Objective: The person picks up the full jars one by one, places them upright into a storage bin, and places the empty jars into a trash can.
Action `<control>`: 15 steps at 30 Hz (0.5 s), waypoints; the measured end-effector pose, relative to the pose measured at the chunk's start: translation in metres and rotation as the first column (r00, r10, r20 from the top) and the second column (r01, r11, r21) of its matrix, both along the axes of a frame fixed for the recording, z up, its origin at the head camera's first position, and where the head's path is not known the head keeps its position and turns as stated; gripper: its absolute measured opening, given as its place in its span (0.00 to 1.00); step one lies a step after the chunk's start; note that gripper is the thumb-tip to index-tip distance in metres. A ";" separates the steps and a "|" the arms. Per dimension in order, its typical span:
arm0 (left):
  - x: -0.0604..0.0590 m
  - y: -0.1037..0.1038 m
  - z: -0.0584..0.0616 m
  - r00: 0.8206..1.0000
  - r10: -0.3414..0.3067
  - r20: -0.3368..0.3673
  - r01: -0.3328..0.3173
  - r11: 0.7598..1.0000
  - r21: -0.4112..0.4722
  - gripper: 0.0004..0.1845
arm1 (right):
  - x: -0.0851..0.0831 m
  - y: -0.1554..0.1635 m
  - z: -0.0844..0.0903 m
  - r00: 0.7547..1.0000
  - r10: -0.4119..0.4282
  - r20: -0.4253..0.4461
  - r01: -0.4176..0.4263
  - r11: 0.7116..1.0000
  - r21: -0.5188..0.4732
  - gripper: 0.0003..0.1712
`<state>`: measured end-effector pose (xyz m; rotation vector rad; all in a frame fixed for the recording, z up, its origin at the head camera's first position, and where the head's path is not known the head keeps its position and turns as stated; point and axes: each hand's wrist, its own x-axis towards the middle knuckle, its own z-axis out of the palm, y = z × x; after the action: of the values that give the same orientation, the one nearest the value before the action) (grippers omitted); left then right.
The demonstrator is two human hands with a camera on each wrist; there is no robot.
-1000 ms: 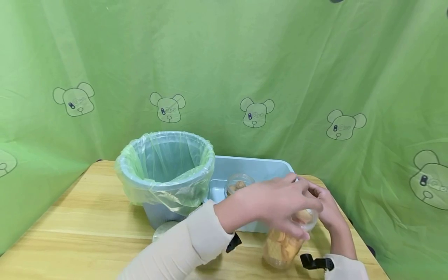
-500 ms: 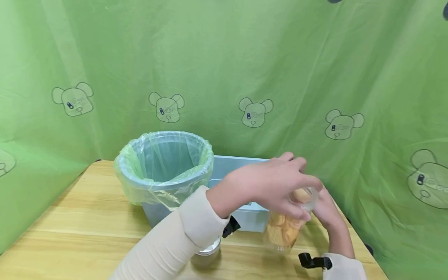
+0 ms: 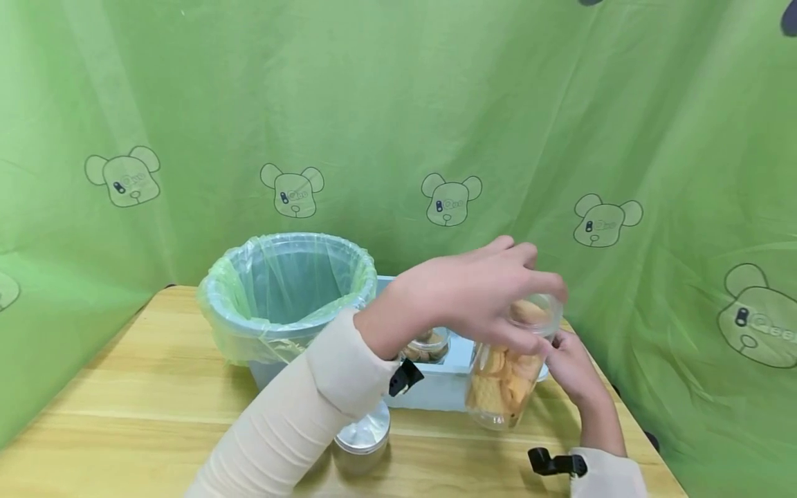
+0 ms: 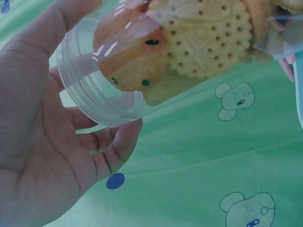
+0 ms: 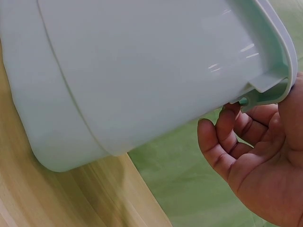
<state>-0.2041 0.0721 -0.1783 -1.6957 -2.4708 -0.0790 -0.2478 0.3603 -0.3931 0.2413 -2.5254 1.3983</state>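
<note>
My left hand point(image 3: 476, 290) holds a clear jar point(image 3: 501, 394) of biscuits from above, fingers and thumb spread round its top end. In the left wrist view, round perforated biscuits point(image 4: 208, 38) show through the wall, and the hand point(image 4: 42, 137) curls about the ridged end. The jar is tilted in front of a light blue plastic box point(image 3: 429, 389). At that box's right end is my right hand point(image 3: 575, 370); the right wrist view shows its fingers curled at the rim point(image 5: 289, 52). A shorter clear jar point(image 3: 429, 349) with brown pieces stands inside the box, partly hidden by my left arm.
Left of the box stands a round bin point(image 3: 258, 370) lined with a green bag point(image 3: 230, 297). A silver-lidded container point(image 3: 364, 439) stands near the front, beside my left sleeve. Green curtain point(image 3: 386, 104) hangs behind the wooden table point(image 3: 124, 387).
My left hand has lifted the biscuit jar upward and toward the box. The silver-lidded container has come out from behind my left sleeve. My right hand stays nearly in place.
</note>
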 end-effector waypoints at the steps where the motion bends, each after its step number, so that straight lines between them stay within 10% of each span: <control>1: -0.001 0.000 0.001 1.000 0.000 0.001 0.000 1.000 0.001 0.26 | 0.000 0.000 0.000 1.000 -0.013 -0.004 0.013 1.000 0.010 0.18; 15: -0.015 0.001 0.014 0.998 0.056 -0.028 -0.055 0.998 0.013 0.27 | -0.001 0.000 0.003 0.998 0.023 0.067 -0.026 0.998 0.054 0.34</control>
<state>-0.2195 0.0727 -0.1647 -1.6108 -2.4896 -0.0641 -0.2492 0.3602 -0.3903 0.2408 -2.6257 1.3686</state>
